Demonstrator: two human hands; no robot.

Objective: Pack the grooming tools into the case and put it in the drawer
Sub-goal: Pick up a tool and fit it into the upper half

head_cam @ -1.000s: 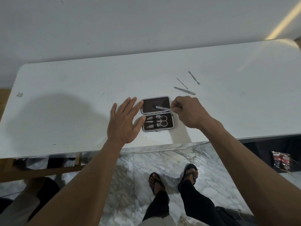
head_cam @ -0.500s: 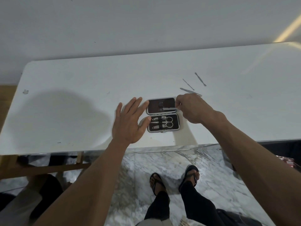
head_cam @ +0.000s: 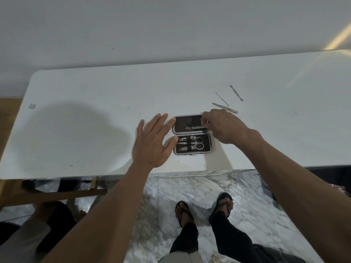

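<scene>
1. I saw the case [head_cam: 191, 137] lying open at centre frame on the bench [head_cam: 95, 130], left hand [head_cam: 152, 143] flat beside it, fingers spread.
2. Right hand [head_cam: 222, 128] pinched a thin tool [head_cam: 196, 127], seating it in the upper half.
3. Next, I judged: release it, then reach upper right for three loose tools [head_cam: 225, 107]; nothing blocked them.

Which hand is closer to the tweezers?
Right. The right hand sits just in front of the tweezers, nearly touching them; the left hand is far off, across the case.
</scene>
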